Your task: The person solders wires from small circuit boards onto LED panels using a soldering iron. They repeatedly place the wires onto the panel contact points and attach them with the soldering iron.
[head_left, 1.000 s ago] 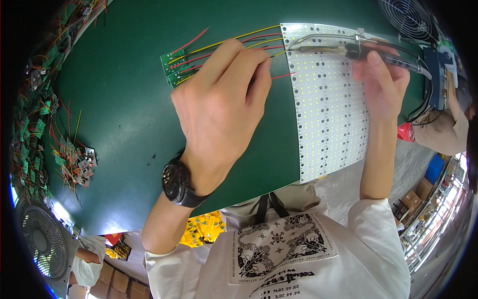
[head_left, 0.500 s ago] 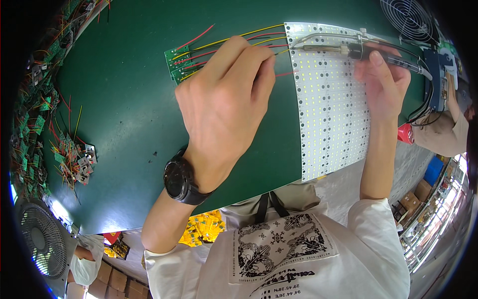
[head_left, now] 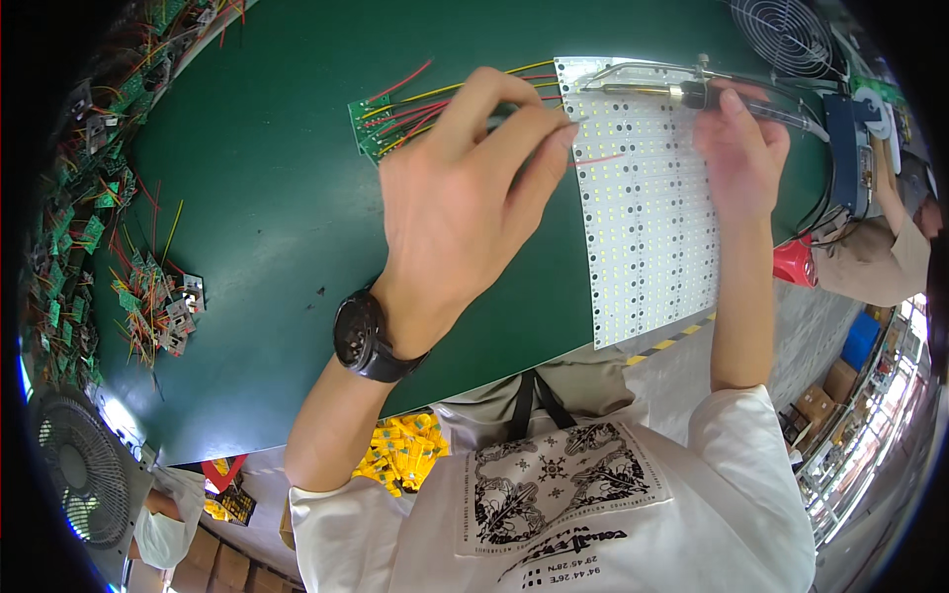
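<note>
Since a moment ago my left hand (head_left: 465,208) has slid its pinched fingers along the wires (head_left: 435,99) to the LED panel (head_left: 652,217) on the tabletop (head_left: 257,257), while my right hand (head_left: 741,148) grips the soldering iron (head_left: 692,94), whose tip might burn them.

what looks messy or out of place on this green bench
The white LED panel overhangs the near edge of the green table, its lower corner unsupported. Small boards with loose wires lie scattered along the left side. Nothing looks spilled or broken.
</note>
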Demonstrator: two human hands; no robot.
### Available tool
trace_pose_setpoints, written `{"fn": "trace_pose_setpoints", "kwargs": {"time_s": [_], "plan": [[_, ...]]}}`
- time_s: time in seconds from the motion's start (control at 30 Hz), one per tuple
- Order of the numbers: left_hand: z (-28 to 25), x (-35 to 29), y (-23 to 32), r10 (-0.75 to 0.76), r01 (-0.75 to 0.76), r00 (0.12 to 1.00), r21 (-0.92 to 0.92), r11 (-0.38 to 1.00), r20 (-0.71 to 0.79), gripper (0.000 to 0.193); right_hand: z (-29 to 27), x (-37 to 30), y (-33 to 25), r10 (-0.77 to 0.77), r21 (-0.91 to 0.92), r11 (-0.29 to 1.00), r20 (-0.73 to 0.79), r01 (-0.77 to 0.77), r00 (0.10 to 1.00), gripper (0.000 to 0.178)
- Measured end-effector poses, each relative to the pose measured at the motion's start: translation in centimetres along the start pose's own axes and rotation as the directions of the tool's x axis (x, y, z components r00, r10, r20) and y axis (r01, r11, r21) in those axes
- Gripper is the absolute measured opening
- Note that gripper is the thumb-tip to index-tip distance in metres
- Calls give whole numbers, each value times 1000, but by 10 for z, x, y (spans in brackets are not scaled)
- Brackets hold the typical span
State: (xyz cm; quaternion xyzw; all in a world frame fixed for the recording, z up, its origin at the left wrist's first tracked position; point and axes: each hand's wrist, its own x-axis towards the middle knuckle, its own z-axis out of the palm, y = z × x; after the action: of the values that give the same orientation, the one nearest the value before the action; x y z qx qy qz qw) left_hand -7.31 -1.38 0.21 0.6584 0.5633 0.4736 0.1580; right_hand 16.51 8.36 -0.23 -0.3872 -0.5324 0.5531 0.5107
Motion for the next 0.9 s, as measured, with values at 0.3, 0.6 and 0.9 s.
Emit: {"fn": "trace_pose_setpoints", "kwargs": {"time_s": [0.3,0.6,0.9], "plan": [[-3,-4,2,118,-120,985,4,993,129,9,3,5,-4,88,53,995,-12,-87,996,20],[2,-5,-5,201,-212,977,267,940,70,7,-5,10,-5,188,24,982,48,-189,981,24],[6,-6,-5,110,-104,994,337,936,1,7,-1,-3,0,26,-29,999,54,-25,998,23]]}}
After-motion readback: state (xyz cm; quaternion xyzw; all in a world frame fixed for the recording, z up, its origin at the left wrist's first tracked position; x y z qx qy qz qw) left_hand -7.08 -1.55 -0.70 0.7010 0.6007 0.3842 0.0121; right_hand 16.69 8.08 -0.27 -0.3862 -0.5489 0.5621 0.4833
